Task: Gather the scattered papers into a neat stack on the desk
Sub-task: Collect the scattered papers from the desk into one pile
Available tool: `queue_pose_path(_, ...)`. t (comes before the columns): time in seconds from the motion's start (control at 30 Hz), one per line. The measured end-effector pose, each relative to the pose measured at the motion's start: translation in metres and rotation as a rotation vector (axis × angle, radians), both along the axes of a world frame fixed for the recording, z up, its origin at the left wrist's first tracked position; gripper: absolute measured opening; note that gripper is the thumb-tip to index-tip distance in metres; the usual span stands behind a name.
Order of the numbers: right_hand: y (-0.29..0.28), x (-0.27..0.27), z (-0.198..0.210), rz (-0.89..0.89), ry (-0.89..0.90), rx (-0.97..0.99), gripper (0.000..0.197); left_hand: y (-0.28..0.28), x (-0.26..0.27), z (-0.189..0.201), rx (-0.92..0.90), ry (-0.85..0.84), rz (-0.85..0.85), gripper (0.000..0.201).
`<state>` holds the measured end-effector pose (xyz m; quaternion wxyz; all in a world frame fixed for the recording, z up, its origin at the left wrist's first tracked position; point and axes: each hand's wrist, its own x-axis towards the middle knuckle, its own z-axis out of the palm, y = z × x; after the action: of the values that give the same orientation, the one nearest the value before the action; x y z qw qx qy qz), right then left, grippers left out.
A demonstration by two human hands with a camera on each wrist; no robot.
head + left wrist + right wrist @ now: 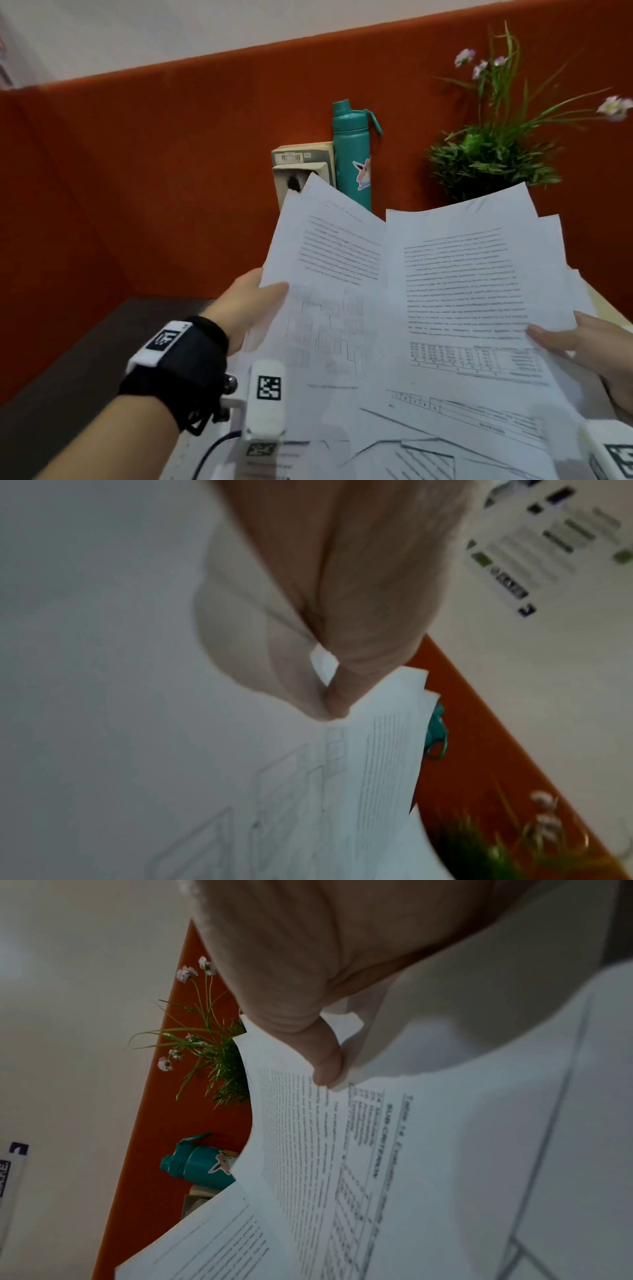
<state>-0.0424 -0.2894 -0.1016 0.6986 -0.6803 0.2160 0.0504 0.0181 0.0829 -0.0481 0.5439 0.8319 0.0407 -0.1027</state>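
- The papers (411, 308) were off the desk and up in the air in front of the person, fanned out and overlapping, so the gathering looked mostly done
- The left hand (246, 308) gripped the left edge of the bundle, thumb curled over the top sheet and the other fingers hidden behind the paper
- The right hand (589, 346) pinched the right edge the same way, its thumb (325, 1064) pressed on a page of print and a table
- The edges were not lined up: corners stuck out at the top and on the right, and one sheet leaned left while another leaned right
- Left to do, as I judge it: square the sheets together, tap the edges even and lay the stack down flat on the desk (68, 359)
- Whether any loose sheet lay on the desk below the bundle could not be told, since the paper hid most of it
- Count of sheets: at least four or five separate edges showed, though an exact number could not be read
- Behind the bundle stood one teal bottle (352, 154), one potted plant (493, 164) with small pale flowers and one cardboard box (303, 168), all against the orange partition (171, 171)
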Motion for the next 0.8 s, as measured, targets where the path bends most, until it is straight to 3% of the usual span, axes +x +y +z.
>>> queue_pose_path(0.07,-0.001,0.001,-0.003,0.015,-0.012,-0.002,0.089,0.001,-0.006,0.002,0.017,-0.040,-0.026,0.029)
queue_pose_path(0.1,-0.003,0.004,-0.007,-0.008,-0.015,-0.029,0.085,0.002,-0.006,0.002,0.018,-0.080,0.015,0.027)
queue_pose_path(0.27,-0.011,0.009,-0.011,-0.141,-0.113,-0.062,0.030,0.010,0.008,0.039,-0.007,-0.362,0.233,0.012)
queue_pose_path(0.37,-0.009,0.009,-0.006,-0.221,-0.174,-0.133,0.024,0.019,0.013,0.072,-0.155,-0.425,0.248,0.013)
queue_pose_path(0.5,0.009,0.004,0.016,-0.146,-0.177,-0.139,0.023,0.013,0.013,0.076,-0.376,-0.266,0.188,0.029)
queue_pose_path(0.67,0.032,0.005,0.029,-0.021,-0.230,-0.242,0.023,-0.034,0.010,0.030,-0.393,-0.087,0.130,0.037)
queue_pose_path(0.8,0.039,0.003,0.033,0.021,-0.218,-0.080,0.026,-0.063,0.008,0.000,-0.374,0.060,0.079,0.030)
